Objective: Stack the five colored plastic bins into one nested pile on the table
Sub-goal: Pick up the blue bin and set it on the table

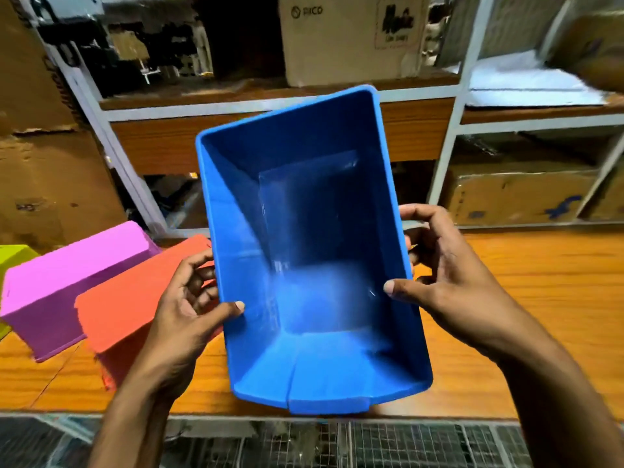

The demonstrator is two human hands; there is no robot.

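Lime-green plastic, a sliver of a bin (pixel 13 261), shows farthest left of the grip, with a pink bin (pixel 64 285) and an orange bin (pixel 131 295) lying upside down on the wooden table (pixel 540 298) beside it. The left hand (pixel 189 309) clasps the blue bin (pixel 310 251) by its left rim, thumb inside. The bin is held above the table, open side toward the camera. The right hand (pixel 449 275) clasps the right rim likewise.

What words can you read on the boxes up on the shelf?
"PICO": printed on the cardboard box on the upper shelf.
Dark print on that box's label: too blurred to read.
Blue mark on the lower cardboard box: unreadable.
Blue bin: no writing visible.
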